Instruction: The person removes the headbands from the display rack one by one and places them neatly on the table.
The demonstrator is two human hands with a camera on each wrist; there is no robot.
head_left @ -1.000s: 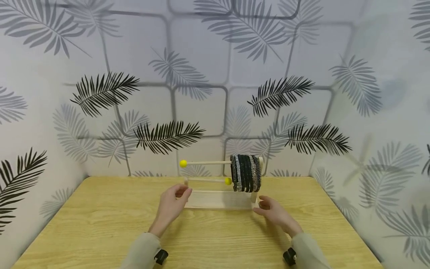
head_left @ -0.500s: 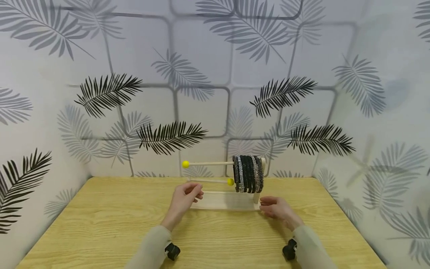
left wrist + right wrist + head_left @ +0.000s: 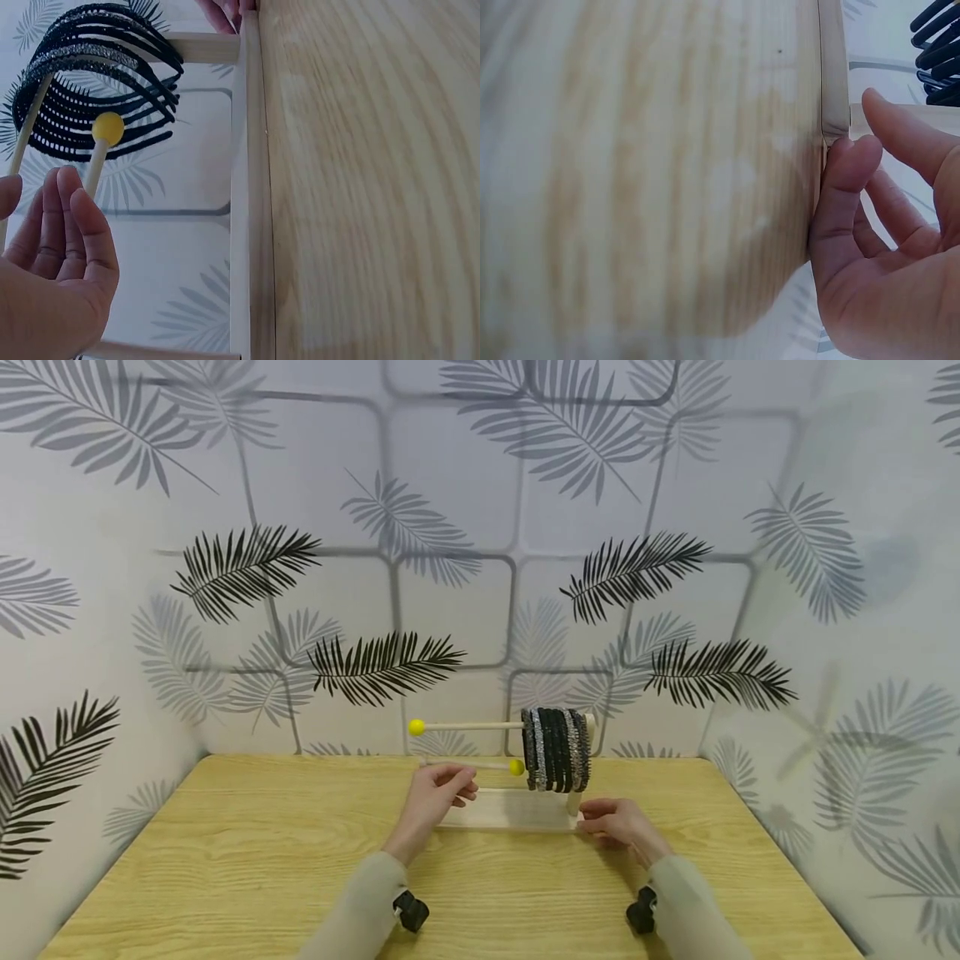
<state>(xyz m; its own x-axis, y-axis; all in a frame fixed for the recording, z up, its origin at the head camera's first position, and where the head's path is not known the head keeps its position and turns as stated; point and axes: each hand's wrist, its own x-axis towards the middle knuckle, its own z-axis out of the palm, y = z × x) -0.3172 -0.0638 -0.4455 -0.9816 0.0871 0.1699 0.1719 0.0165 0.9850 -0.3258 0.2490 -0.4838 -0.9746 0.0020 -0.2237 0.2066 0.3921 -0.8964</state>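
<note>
A pale wooden stand [image 3: 517, 810] has two rods tipped with yellow balls, the upper ball [image 3: 416, 727] at left and the lower ball [image 3: 517, 767] nearer the middle. Several black and glittery headbands [image 3: 557, 749] hang from the upper rod at its right end. My left hand [image 3: 435, 793] is in front of the stand's left part; in the left wrist view its fingers [image 3: 94, 232] curve loosely near the lower rod and hold nothing. At the base's right end is my right hand [image 3: 618, 828], its fingertips [image 3: 847, 154] touching the base's corner, without a grip on it.
The stand rests on a wood-grain table [image 3: 262, 852], towards its back edge. Behind it rises a wall [image 3: 450, 610] with a leaf pattern, which also runs along both sides. A dark wrist device sits on each sleeve.
My left hand has moved right along the front of the stand, away from its left end. My right hand has shifted slightly and now touches the base's right end. The headbands stay on the rod.
</note>
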